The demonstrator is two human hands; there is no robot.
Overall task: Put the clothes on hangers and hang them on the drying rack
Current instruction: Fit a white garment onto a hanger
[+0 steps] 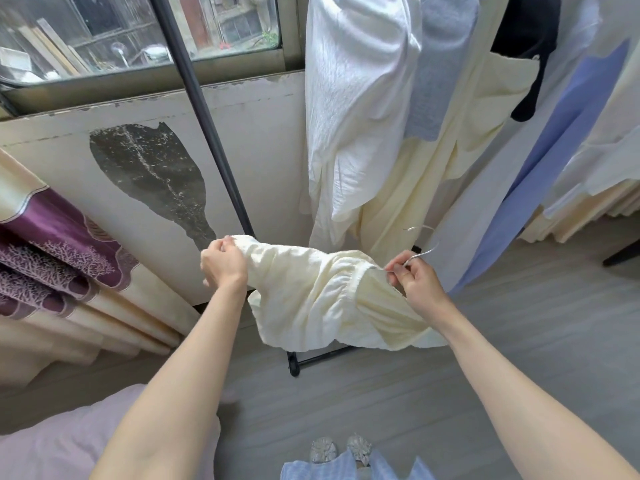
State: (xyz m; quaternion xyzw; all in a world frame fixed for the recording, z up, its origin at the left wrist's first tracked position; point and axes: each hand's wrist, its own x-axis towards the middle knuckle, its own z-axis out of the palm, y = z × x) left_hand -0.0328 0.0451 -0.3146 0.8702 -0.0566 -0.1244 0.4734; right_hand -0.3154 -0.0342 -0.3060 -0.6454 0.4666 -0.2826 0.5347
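Nearest the camera, both forearms reached forward over a pair of silvery slippers (341,449) on the grey floor. The right hand (417,280) pinched the thin wire hanger (420,252) at the base of its hook, thumb and forefinger closed on the metal, with the hook curving up and away just beyond the fingertips. Stretched from that grip across to the left hand (223,263) hung the cream garment (311,296), bunched and sagging between the two; the left hand's fingers were curled tightly round its far gathered end.

The step in hand looked like threading: the garment seemed only partly settled on the hanger, whose arms were hidden inside the cloth, so I cannot tell how far in they sat. The next move would likely call for the left hand to pull the fabric straight over the hanger's shoulder, then for the right to lift the hook up to the rail.

Beyond the grip stood the dark drying rack (204,109), its upright slanting away behind the left hand, and above the right hand hung clothes already done: a white shirt (356,98), a pale yellow piece (460,150) and a blue one (550,161).
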